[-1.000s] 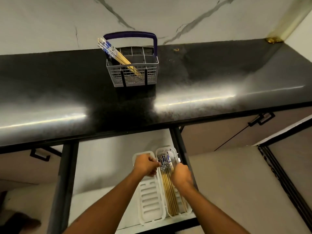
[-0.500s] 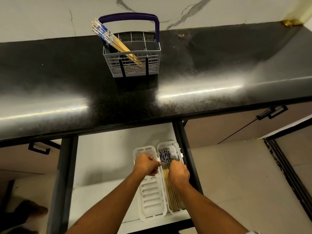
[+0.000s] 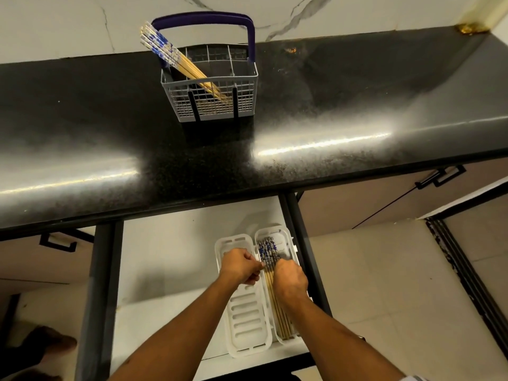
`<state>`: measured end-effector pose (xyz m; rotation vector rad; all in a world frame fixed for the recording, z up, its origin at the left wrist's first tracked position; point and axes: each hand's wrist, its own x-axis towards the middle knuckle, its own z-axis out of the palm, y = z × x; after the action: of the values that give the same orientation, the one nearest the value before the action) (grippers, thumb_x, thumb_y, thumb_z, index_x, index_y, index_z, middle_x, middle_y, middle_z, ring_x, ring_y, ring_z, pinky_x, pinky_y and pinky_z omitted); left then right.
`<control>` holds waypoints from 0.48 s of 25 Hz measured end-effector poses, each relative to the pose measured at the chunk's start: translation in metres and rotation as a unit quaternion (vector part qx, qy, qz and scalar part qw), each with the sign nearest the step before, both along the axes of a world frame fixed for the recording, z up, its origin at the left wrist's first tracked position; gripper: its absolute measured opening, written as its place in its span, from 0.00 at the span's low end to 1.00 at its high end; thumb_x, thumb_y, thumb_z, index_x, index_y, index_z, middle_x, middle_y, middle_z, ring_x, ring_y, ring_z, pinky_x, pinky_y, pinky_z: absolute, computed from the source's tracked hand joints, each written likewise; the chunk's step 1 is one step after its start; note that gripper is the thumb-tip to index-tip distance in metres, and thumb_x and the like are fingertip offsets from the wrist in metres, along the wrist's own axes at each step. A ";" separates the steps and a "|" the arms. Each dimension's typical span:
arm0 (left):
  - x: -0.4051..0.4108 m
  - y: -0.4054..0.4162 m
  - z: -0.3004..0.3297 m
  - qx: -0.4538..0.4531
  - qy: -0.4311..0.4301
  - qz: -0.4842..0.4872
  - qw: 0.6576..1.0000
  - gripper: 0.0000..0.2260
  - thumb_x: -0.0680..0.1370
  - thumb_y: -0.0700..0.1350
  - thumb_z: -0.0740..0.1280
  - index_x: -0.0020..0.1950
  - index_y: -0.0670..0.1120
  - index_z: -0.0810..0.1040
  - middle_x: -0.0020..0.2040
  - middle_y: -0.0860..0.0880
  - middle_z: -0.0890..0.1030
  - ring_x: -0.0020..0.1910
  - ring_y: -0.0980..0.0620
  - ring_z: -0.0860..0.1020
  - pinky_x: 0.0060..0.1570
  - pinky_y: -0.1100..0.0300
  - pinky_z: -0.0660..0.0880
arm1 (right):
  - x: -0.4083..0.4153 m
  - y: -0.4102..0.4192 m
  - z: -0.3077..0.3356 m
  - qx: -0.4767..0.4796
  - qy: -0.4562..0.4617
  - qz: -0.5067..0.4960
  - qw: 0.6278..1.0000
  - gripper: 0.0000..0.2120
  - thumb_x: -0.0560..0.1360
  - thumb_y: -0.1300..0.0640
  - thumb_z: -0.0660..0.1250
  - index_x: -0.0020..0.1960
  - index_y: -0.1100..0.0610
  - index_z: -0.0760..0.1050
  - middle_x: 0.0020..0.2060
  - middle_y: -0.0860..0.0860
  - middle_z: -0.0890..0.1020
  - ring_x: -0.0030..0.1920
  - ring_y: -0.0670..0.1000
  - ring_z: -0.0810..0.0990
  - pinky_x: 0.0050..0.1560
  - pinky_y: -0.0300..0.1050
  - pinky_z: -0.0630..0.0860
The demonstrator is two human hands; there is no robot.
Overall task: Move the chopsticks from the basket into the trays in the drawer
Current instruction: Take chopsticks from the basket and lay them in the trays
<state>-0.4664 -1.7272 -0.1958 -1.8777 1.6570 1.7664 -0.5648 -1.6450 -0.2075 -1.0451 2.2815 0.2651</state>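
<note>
While pinching chopsticks (image 3: 270, 273) in right tray (image 3: 289, 237), both left hand (image 3: 240, 266) and right hand (image 3: 290, 279) curled tight: risk of scattering; basket (image 3: 211, 92) part-full.

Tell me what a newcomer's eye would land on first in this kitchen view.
First the grey wire basket with a dark blue handle, standing on the glossy black stone countertop with blue-patterned bamboo chopsticks leaning out over its left rim. Below, in the open white drawer, the left hand and right hand meet over a bundle of chopsticks in the right white plastic tray; the left slotted tray holds none.
</note>
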 end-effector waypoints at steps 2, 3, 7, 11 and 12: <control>0.001 0.000 -0.001 0.001 0.003 0.004 1.000 0.08 0.72 0.41 0.76 0.38 0.42 0.78 0.37 0.40 0.85 0.33 0.47 0.84 0.35 0.54 0.83 | 0.000 0.000 0.000 0.000 -0.003 -0.005 1.000 0.08 0.81 0.62 0.63 0.58 0.59 0.78 0.51 0.53 0.83 0.49 0.51 0.84 0.46 0.43 0.81; 0.002 0.001 -0.001 0.002 0.006 0.007 1.000 0.09 0.72 0.41 0.76 0.38 0.42 0.77 0.37 0.40 0.84 0.33 0.46 0.84 0.36 0.53 0.83 | -0.001 0.000 0.001 -0.001 -0.003 -0.008 1.000 0.08 0.81 0.62 0.63 0.58 0.59 0.78 0.51 0.53 0.83 0.49 0.51 0.84 0.46 0.43 0.81; 0.003 0.002 -0.004 0.000 0.010 0.008 1.000 0.08 0.72 0.41 0.76 0.40 0.41 0.78 0.38 0.40 0.85 0.34 0.46 0.84 0.37 0.52 0.84 | 0.000 0.001 0.000 0.000 -0.009 -0.008 1.000 0.09 0.81 0.61 0.63 0.59 0.59 0.77 0.51 0.54 0.83 0.49 0.51 0.84 0.47 0.43 0.80; 0.004 0.002 -0.006 -0.002 0.008 0.010 1.000 0.08 0.72 0.42 0.76 0.42 0.40 0.79 0.39 0.40 0.85 0.34 0.47 0.84 0.37 0.53 0.84 | 0.001 0.003 -0.001 -0.005 -0.009 -0.002 1.000 0.09 0.81 0.62 0.63 0.59 0.59 0.77 0.51 0.54 0.83 0.49 0.51 0.83 0.47 0.43 0.80; 0.004 0.002 -0.007 -0.002 0.008 0.011 1.000 0.08 0.72 0.42 0.76 0.42 0.40 0.80 0.38 0.40 0.85 0.34 0.47 0.84 0.36 0.53 0.83 | 0.002 0.004 -0.001 -0.004 -0.009 0.000 1.000 0.09 0.81 0.62 0.62 0.60 0.59 0.77 0.52 0.54 0.83 0.50 0.51 0.83 0.47 0.43 0.80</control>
<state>-0.4626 -1.7248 -0.2025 -1.8950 1.6520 1.7941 -0.5633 -1.6407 -0.2081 -1.0482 2.2678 0.2451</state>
